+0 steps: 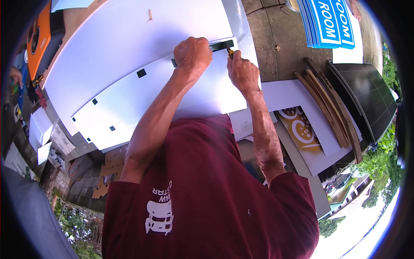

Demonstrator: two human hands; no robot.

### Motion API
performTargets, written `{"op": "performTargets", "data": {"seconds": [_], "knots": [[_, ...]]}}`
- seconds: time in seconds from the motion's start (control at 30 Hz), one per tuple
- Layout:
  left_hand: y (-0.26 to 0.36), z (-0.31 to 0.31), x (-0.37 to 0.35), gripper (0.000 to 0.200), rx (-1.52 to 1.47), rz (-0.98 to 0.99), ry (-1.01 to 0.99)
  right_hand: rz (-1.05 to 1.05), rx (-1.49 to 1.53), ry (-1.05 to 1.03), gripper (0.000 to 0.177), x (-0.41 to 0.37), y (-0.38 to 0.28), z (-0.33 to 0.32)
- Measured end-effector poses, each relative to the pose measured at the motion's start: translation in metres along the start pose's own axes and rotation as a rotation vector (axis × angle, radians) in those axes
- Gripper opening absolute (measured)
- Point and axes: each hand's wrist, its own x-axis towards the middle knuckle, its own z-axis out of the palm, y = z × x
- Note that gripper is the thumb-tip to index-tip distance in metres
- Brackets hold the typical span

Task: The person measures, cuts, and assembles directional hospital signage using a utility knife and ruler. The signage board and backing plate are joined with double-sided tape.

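Observation:
A long white panel (172,99) with several small black squares lies before me on a larger white surface (116,47). Near the panel's far right corner is a dark strip (221,45). My left hand (192,54) is closed in a fist over the panel's far edge, fingers at the strip's left end; whatever they hold is hidden. In my right hand (244,71) I grip a cutter knife (229,51) with a yellow body, its tip at the strip. One black square (141,73) lies left of my left forearm.
Blue and white signs (330,26) are stacked at the far right. Wooden strips (330,108), a stencil board (299,129) and a dark gridded panel (366,93) lie to the right. An orange and black case (38,41) stands at the left, near another person's hand (16,77).

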Motion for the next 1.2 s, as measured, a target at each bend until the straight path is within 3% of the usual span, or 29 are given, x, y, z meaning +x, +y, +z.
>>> {"op": "performTargets", "data": {"seconds": [0.1,0.23,0.27,0.3,0.37,0.47,0.57,0.7,0.9,1.1,1.2], "knots": [[-0.004,0.010,0.003,0.015,0.008,0.039,0.136,0.015,-0.051,-0.099,0.029,-0.011,0.009,-0.007],[-0.006,0.006,0.003,0.018,-0.037,0.035,0.062,0.139,0.052,-0.147,0.031,-0.023,0.016,-0.029],[-0.005,0.003,0.002,0.021,-0.035,0.027,0.028,0.155,0.142,-0.119,0.034,-0.022,0.023,-0.025],[-0.005,0.002,0.001,0.024,-0.032,0.019,-0.009,0.202,0.431,-0.141,0.037,-0.017,0.035,-0.014],[-0.006,0.002,0.003,0.024,-0.044,0.011,-0.023,0.270,0.710,0.013,0.049,-0.007,0.040,-0.003],[-0.008,0.007,0.008,0.024,-0.039,0.000,0.004,0.222,0.553,0.056,0.063,0.010,0.036,-0.009],[-0.008,0.008,0.009,0.024,-0.033,-0.011,-0.011,0.327,0.427,0.103,0.075,0.031,0.025,-0.002],[-0.005,-0.001,0.005,0.018,-0.036,-0.008,-0.028,0.324,0.303,0.101,0.068,0.049,0.014,0.002],[-0.007,0.002,0.011,0.023,-0.023,-0.032,-0.043,0.271,0.229,0.082,0.064,0.054,0.017,0.004],[-0.007,0.002,0.013,0.021,-0.007,-0.019,-0.068,0.251,0.226,0.078,0.064,0.058,0.020,0.006],[-0.005,-0.002,0.013,0.021,0.016,-0.020,-0.073,0.283,0.256,0.034,0.072,0.058,0.020,0.005]]}}
